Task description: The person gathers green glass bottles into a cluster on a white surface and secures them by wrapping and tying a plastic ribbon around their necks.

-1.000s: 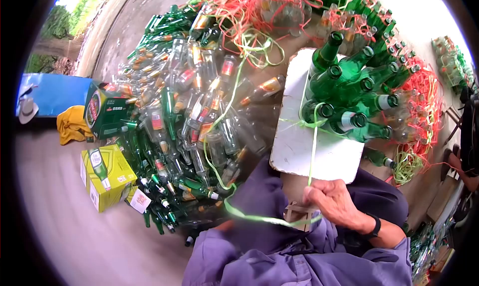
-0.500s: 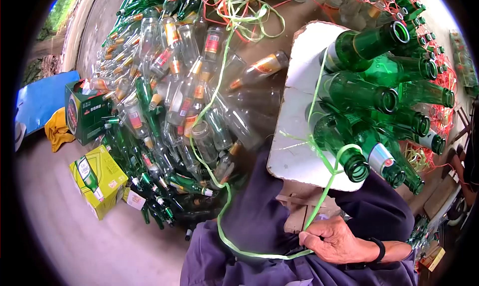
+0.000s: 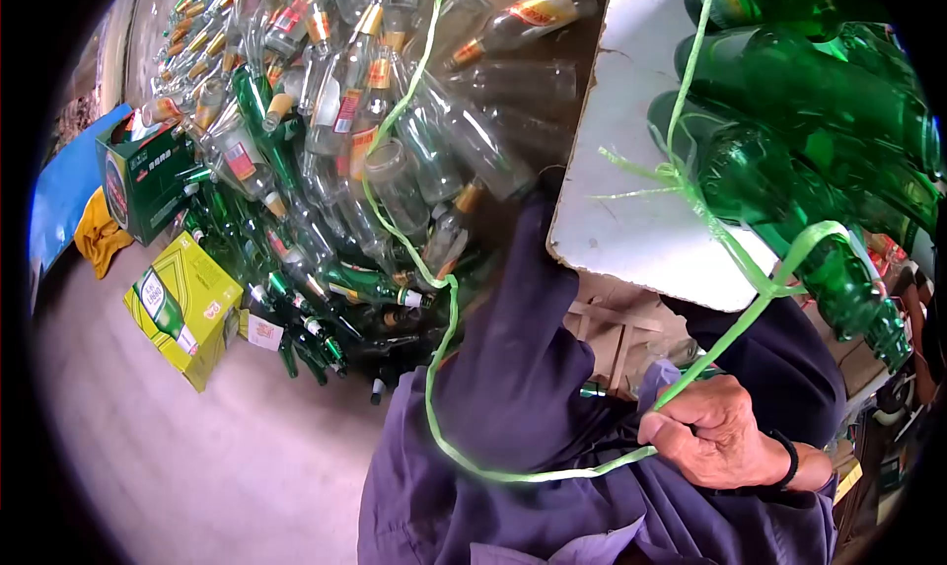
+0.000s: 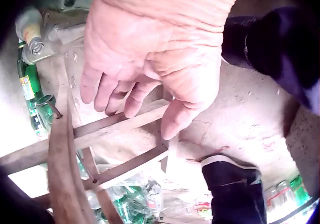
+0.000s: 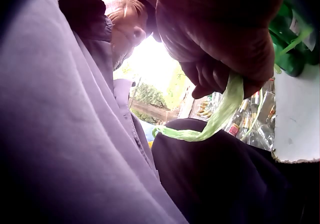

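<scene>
My right hand [image 3: 725, 435] pinches a light green plastic strap [image 3: 735, 340], also gripped by the right hand [image 5: 220, 38] in the right wrist view. From it the strap runs up to a knot and loop by the green bottles [image 3: 789, 161], grouped on a white board [image 3: 626, 102]. Its other length sags across the lap and up over the clear bottles. The left wrist view has my left hand [image 4: 155, 48] with loosely bent fingers, holding nothing visible, near wooden bars [image 4: 125, 126]. The head view does not show that hand.
Many clear and green bottles [image 3: 395, 176] lie heaped on the floor at the left. Beside them are a yellow-green box [image 3: 182, 309], a dark green carton [image 3: 148, 176] and an orange cloth [image 3: 99, 245]. A wooden frame [image 3: 617, 333] stands below the board.
The head view has shifted, so the board and its bottles appear farther right and larger. My right hand keeps its pinch on the strap and appears farther right in the view.
</scene>
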A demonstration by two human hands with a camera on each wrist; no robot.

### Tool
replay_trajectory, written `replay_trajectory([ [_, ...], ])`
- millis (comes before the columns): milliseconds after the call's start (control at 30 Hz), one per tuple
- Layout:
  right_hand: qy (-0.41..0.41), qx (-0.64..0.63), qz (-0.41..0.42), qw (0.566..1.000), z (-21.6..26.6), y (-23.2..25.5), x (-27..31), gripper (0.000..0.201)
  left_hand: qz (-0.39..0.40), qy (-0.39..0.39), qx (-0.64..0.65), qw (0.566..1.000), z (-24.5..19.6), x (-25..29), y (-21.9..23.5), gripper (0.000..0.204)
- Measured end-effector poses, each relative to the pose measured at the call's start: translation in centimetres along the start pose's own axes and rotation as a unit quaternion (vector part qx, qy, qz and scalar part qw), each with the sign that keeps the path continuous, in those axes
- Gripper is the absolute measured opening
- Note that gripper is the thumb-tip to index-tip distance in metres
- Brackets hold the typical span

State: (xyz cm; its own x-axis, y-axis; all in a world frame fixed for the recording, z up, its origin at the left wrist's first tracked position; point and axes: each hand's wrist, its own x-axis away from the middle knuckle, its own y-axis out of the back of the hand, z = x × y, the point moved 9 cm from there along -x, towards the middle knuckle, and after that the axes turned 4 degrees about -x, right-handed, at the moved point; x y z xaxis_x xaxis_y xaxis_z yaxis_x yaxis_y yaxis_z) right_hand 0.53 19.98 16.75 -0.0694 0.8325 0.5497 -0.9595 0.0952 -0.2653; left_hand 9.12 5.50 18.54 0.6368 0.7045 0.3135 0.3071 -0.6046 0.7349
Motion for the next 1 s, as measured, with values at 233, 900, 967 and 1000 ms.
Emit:
replay_trajectory([
  [233,-0.001,-0.008,0.043,0.999,0.2,0.4,-1.2,0.018,-0.025,-0.054,0.064,0.996,0.0,-2.1,0.0,0.032],
  [900,-0.031,0.026,-0.076,0.996,2.6,-0.5,-0.6,0.027,0.084,-0.031,0.136,0.987,5.4,2.1,-2.9,0.019],
  [967,-0.028,0.059,-0.093,0.994,0.7,-0.4,-1.1,0.027,0.155,0.016,0.218,0.963,9.9,4.5,-7.3,0.019],
  [1000,-0.017,0.069,-0.097,0.993,1.1,-0.5,-1.2,0.027,0.201,0.045,0.258,0.944,12.0,5.7,-10.3,0.018],
])
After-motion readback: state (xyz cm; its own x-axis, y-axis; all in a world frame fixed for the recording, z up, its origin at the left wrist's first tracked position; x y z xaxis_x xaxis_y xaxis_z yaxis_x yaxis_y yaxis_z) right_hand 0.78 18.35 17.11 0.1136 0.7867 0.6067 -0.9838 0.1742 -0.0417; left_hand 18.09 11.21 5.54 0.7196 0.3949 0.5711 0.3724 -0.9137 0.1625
